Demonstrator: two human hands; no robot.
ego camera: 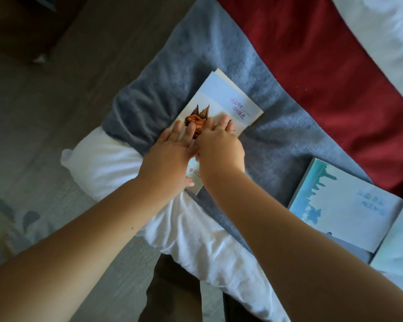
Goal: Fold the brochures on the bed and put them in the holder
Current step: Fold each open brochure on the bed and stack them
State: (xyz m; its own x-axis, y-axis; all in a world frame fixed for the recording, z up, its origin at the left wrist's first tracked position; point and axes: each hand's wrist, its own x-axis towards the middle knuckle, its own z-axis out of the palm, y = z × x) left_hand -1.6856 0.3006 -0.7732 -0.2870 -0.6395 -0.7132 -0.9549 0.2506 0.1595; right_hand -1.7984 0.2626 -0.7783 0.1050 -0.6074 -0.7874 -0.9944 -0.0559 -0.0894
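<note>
Left hand (170, 156), right hand (220, 151): both palm-down, pressed flat, fingers (178, 129) straight, pointing far. Hands side by side, inner edges touching.

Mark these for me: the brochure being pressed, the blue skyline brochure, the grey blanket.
pressed brochure (219, 94): head view, pale panel beside the purple lettering.
blue skyline brochure (344, 212): head view, middle of its cover.
grey blanket (196, 54): head view, bare stretch beyond the pressed brochure.

Folded brochure (221, 101): near end hidden under left hand (170, 156) and right hand (219, 147). Blue brochure (342, 205) to its right: lettering blurred.
</note>
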